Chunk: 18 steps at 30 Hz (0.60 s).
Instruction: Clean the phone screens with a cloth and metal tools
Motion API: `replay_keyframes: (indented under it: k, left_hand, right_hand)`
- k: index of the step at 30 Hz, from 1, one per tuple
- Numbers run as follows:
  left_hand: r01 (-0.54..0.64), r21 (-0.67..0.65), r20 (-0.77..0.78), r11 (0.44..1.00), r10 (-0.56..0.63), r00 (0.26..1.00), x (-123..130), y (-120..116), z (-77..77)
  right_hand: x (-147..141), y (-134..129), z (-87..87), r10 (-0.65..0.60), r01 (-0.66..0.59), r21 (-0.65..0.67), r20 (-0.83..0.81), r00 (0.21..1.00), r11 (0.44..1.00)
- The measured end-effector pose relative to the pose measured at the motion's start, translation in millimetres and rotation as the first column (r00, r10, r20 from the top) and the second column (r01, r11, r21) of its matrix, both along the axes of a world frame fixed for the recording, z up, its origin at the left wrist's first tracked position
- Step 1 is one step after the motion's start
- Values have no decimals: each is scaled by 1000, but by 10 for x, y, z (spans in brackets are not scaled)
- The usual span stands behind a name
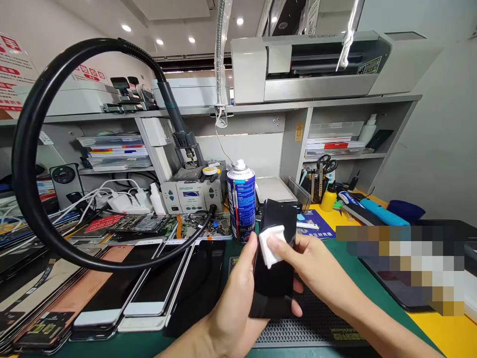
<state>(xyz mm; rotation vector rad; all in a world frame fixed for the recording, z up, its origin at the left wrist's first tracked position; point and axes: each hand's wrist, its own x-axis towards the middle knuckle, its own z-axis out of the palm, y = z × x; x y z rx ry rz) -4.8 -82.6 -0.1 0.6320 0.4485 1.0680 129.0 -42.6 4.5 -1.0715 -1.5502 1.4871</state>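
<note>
A black smartphone [274, 286] is held tilted above the work mat by my left hand [236, 293]. The thumb lies along its left edge, and the fingertips show at its right edge. My right hand [309, 253] pinches a folded white wipe [272, 244] and presses it against the upper part of the dark, glossy face. Some right-hand fingers are hidden behind the phone. Just behind it stands a blue spray can [241, 201] with a white nozzle, upright on the bench.
Several phones and screens [149, 278] lie at the left. A looped black hose [22, 164] arches over them from a grey hot-air station [190, 194]. A yellow bottle [328, 198] and scissors [327, 164] are at the right. A perforated pad [309, 333] covers part of the green mat [395, 318].
</note>
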Motion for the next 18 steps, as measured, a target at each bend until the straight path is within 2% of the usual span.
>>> replay_keyframes:
  k: [5, 10, 14, 18]
  left_hand:
    - [40, -3, -30, 999, -40, 999, 5, -9, 57]
    - [14, -32, 75, 999, -11, 997, -37, 8, 58]
    - [15, -74, 134, 997, -5, 991, -42, 19, 24]
    - [30, -73, 158, 997, -18, 987, -34, 13, 27]
  right_hand:
    - [14, -6, 80, 7, -11, -44, -77, 997, 999]
    - [-5, 2, -4, -68, 68, 44, 14, 998, 997]
    - [-31, -43, -12, -58, 55, 47, 75, 996, 997]
    - [-49, -96, 14, -43, 39, 72, 57, 997, 997]
